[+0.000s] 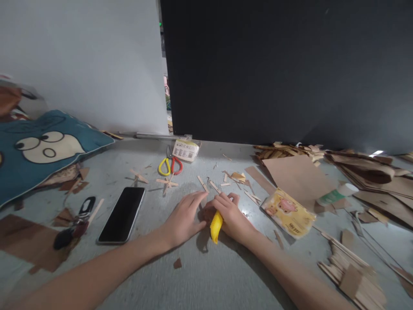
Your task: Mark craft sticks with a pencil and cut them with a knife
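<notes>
In the head view, my right hand (227,213) is wrapped round a yellow tool (216,226), whose ridged handle points down toward me. The tool's far end is hidden under my fingers. My left hand (186,216) rests on the table just to the left, its fingers apart and bent toward my right hand, with nothing seen in it. Thin wooden strips (214,187) lie beyond my fingertips. Small crossed stick pieces (167,184) sit farther left, below scissors (170,166) with one yellow and one red handle loop.
A phone (122,215) lies left of my arm, with a black key holder (64,237) beyond it. A yellow packet (289,213), a glue bottle (337,194), brown cardboard (300,174) and wood scraps are at right. A blue cushion (32,163) lies far left.
</notes>
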{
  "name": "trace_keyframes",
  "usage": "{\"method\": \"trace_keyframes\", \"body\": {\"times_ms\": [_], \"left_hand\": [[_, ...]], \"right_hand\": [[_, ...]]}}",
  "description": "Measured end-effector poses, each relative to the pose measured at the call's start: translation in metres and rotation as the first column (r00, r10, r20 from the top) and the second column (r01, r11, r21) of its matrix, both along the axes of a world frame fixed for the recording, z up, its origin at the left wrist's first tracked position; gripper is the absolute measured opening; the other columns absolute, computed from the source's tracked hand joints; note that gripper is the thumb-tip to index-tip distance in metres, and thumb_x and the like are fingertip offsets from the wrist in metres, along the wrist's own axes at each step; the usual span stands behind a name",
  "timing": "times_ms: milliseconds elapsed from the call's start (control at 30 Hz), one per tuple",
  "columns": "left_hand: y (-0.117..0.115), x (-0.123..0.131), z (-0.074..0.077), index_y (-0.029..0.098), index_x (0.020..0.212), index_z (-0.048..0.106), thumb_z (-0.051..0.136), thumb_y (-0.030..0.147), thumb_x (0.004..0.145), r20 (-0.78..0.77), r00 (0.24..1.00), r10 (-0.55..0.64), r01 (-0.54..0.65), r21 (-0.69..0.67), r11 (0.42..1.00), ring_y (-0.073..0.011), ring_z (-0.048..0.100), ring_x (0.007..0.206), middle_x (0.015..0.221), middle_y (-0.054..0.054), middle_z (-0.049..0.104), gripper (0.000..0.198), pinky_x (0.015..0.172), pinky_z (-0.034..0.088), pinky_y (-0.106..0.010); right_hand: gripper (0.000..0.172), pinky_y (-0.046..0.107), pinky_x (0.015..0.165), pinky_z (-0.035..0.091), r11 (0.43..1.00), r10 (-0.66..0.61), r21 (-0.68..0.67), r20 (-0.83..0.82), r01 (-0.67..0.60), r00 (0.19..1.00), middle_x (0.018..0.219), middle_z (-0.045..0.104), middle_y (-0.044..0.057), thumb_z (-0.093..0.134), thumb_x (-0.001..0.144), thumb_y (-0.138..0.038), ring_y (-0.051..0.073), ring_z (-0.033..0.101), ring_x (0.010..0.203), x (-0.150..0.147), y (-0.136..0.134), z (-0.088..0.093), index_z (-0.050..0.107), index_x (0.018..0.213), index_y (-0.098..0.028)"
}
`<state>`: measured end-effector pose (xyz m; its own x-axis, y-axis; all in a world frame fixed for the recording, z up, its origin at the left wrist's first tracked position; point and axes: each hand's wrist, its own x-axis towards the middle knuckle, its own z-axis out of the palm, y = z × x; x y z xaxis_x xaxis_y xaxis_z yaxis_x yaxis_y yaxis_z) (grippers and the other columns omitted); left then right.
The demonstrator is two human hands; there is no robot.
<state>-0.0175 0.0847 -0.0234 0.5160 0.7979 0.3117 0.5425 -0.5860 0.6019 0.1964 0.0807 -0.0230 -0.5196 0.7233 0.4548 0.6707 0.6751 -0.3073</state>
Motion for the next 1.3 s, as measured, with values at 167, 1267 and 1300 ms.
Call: {"method": "trace_keyframes", "body": {"times_ms": [167, 1267, 1300], "left_hand": [[-0.003, 0.000, 0.006, 0.029, 0.155, 0.042, 0.068, 0.027, 0.096, 0.030, 0.995, -0.094, 0.094, -0.006, 0.996, -0.0312, 0.052, 0.146, 0.155, -0.013, 0.057, 0.064, 0.122, 0.043, -0.054], [-0.001, -0.002, -0.008, 0.028, 0.159, 0.038, 0.065, 0.032, 0.101, 0.243, 0.953, -0.180, 0.202, -0.071, 0.977, -0.0322, 0.047, 0.151, 0.162, -0.016, 0.048, 0.064, 0.124, 0.042, -0.055], [-0.001, -0.002, -0.009, 0.028, 0.159, 0.039, 0.066, 0.033, 0.101, 0.242, 0.955, -0.173, 0.196, -0.075, 0.978, -0.0322, 0.047, 0.150, 0.162, -0.016, 0.048, 0.065, 0.124, 0.043, -0.055]], "right_hand": [[0.012, 0.040, 0.087, 0.032, 0.999, -0.001, 0.043, -0.024, 0.002, 1.000, 0.093, 0.073, 0.005, 0.060, 0.099, -0.009, 0.025, 0.063, 0.093, 0.000, 0.000, -0.003, 0.063, 0.095, -0.020], [0.023, 0.041, 0.086, 0.031, 0.994, -0.092, 0.069, 0.122, 0.084, 0.988, 0.097, 0.070, 0.009, 0.057, 0.089, 0.003, 0.028, 0.057, 0.093, -0.009, -0.003, 0.001, 0.058, 0.095, -0.019], [0.022, 0.041, 0.085, 0.031, 0.995, -0.090, 0.058, 0.111, 0.084, 0.990, 0.096, 0.070, 0.008, 0.057, 0.089, 0.003, 0.028, 0.058, 0.093, -0.009, -0.003, 0.001, 0.057, 0.094, -0.019]]}}
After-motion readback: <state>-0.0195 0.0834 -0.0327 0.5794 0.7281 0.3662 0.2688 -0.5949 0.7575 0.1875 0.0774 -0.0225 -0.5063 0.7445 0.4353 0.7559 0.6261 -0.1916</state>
